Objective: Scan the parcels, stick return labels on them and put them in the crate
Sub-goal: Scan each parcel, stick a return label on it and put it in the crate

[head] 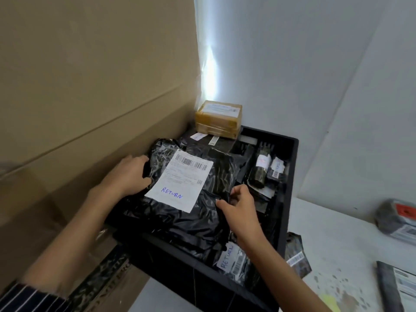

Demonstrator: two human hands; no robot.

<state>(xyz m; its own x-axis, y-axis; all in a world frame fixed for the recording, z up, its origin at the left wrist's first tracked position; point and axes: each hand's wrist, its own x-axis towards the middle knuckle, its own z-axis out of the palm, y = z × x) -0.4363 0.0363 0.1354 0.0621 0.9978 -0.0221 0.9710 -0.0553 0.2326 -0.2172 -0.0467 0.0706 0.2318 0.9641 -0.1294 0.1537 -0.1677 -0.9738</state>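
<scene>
A large black plastic parcel (pixel 180 217) lies on top of the pile in the black crate (pixel 290 176). Its white label (pixel 182 179) carries a barcode and the blue handwritten word RETURN. My left hand (pixel 128 174) grips the parcel's left edge, fingers curled over the plastic. My right hand (pixel 238 206) pinches a fold of the plastic at its right side. Below it in the crate lie several smaller black parcels, one (pixel 234 260) also marked RETURN, and a rolled one (pixel 261 167) with a white label.
A tape-wrapped brown box (pixel 218 119) sits at the crate's far corner. A big cardboard carton (pixel 78 109) stands close on the left. On the white table to the right lie a grey parcel (pixel 398 219) and a dark parcel (pixel 398 287) with labels.
</scene>
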